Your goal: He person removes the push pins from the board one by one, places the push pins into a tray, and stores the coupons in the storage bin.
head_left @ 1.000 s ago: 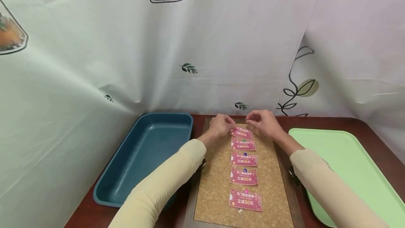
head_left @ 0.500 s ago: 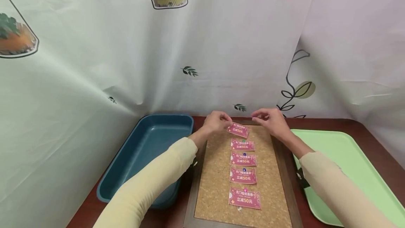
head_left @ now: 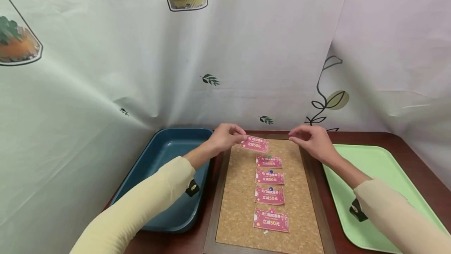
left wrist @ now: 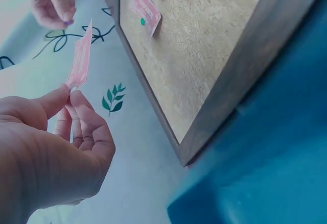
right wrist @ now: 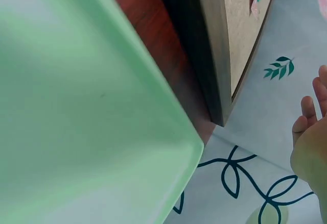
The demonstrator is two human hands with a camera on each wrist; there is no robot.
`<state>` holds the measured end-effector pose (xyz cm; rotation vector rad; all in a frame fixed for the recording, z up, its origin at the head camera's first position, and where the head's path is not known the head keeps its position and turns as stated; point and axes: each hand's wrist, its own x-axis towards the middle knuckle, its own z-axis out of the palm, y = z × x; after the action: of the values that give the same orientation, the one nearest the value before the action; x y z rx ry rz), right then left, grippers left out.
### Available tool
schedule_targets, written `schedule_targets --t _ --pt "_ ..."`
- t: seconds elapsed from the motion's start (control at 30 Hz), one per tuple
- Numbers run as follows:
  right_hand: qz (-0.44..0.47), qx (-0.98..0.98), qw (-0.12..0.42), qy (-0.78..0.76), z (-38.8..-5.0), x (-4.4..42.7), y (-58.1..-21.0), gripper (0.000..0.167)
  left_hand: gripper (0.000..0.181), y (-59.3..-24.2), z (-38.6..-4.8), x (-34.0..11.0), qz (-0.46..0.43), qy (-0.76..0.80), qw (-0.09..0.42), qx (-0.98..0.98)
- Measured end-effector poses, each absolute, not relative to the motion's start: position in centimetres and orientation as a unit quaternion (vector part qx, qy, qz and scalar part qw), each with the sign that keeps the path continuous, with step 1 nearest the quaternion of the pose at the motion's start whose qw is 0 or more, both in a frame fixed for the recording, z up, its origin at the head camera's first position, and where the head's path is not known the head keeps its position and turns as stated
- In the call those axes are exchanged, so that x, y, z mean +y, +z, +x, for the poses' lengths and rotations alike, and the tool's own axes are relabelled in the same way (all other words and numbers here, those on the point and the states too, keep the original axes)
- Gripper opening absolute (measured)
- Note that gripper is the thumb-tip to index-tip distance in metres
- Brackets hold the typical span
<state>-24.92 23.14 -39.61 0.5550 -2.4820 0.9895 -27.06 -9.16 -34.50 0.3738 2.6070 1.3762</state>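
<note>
My left hand (head_left: 225,137) pinches one edge of a pink paper coupon (head_left: 255,144) above the far left part of the framed corkboard (head_left: 237,199). In the left wrist view, the coupon (left wrist: 80,63) stands out from between thumb and forefinger. Over the board's far right corner, my right hand (head_left: 314,140) has thumb and fingertips together on a small purple pushpin (left wrist: 67,23). Down the board runs a column of several more coupons (head_left: 269,196), each with a coloured pushpin (head_left: 271,189) at its top edge. The held coupon is apart from them.
A deep blue tray (head_left: 201,203) stands left of the board, partly under my left sleeve. To the right lies a light green tray (head_left: 370,160), with my right forearm across it. A patterned white cloth (head_left: 267,50) hangs behind the dark red table (head_left: 347,242).
My left hand has drawn the coupon left and off the top of the column. My right hand has moved right, away from it, carrying the purple pushpin.
</note>
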Motion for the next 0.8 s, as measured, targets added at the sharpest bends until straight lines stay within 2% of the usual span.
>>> schedule_targets --t 0.4,0.8 --pt "0.192 -0.896 0.201 0.347 -21.7 25.7 -39.6 0.011 0.016 -32.2 -24.2 -15.2 0.117 0.465 0.092 0.873" --pt "0.179 -0.893 0.232 0.343 -19.8 31.1 -40.1 0.017 0.028 -32.8 -23.8 -22.8 0.071 0.471 0.081 0.876"
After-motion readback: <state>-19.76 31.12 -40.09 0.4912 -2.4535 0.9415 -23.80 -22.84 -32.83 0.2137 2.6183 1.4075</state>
